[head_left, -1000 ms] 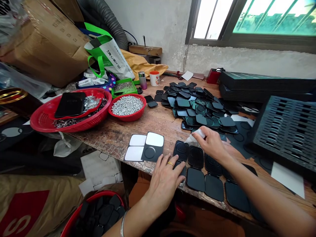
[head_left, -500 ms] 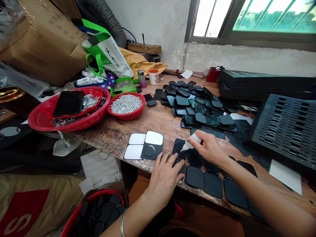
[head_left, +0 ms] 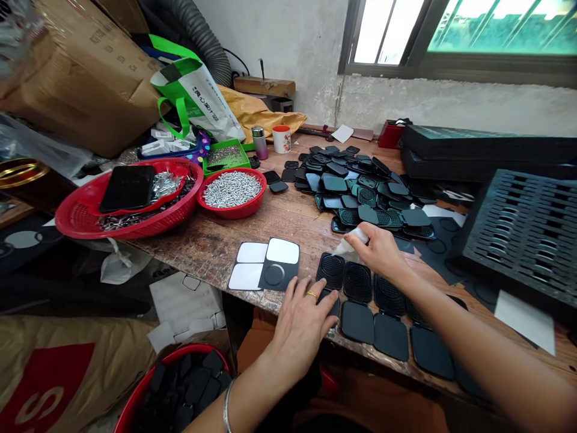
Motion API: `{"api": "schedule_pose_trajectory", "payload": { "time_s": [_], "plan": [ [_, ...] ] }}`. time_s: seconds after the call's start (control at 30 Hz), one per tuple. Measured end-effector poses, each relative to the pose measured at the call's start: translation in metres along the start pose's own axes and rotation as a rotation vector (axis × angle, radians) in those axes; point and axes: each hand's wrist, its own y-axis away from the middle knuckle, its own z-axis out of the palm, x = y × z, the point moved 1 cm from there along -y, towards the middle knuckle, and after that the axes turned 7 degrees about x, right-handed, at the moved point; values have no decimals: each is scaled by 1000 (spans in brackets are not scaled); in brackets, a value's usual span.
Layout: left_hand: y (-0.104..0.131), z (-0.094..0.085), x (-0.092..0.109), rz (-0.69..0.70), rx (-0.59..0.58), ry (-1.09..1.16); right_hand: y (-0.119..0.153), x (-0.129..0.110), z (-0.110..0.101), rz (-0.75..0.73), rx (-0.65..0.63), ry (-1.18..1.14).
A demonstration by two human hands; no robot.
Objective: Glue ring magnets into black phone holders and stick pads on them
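Wrapped round a small white squeeze bottle (head_left: 343, 248), my right hand (head_left: 380, 251) holds its nozzle tilted down over the upper edge of a black hinged case (head_left: 330, 272). That case lies opened flat, its ridged half facing up. My left hand (head_left: 304, 313) rests with fingers spread on the case's lower half, which it partly covers. More opened black cases (head_left: 357, 282) lie in a row to the right, some hidden under my right forearm. Left of my hands are white rounded-square sheets (head_left: 247, 275) and a black card with a ring (head_left: 274, 275).
A heap of black cases (head_left: 336, 183) lies behind my hands. Red baskets of metal parts (head_left: 232, 211) stand at the left. A slotted black foam block (head_left: 518, 234) sits at the right. Below the table edge is a red tub (head_left: 135, 400) of black pieces.
The bottle in my right hand has moved from the middle of the ridged half up to its upper edge. My left hand has stayed in place on the case.
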Motion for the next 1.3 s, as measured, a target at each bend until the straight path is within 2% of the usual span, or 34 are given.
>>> {"api": "schedule_pose_trajectory", "payload": {
  "time_s": [0.2, 0.43, 0.53, 0.67, 0.87, 1.1, 1.3],
  "plan": [
    [-3, -5, 8, 13, 28, 11, 13, 40, -10, 459, -22, -406],
    [-2, 10, 34, 146, 4, 41, 37, 74, -34, 592, -38, -616],
    [-3, 14, 37, 166, -34, 7, 45, 83, -37, 557, -24, -526],
    [-5, 14, 37, 167, -76, -50, 48, 84, -35, 428, 12, -336],
    [-9, 14, 36, 163, -107, -62, 42, 70, -34, 315, 31, -118],
    [-12, 11, 38, 152, -133, -63, 42, 55, -45, 142, 36, 74],
    [-12, 10, 39, 157, -122, -66, 50, 44, -60, 26, -52, 164]
  ]
}}
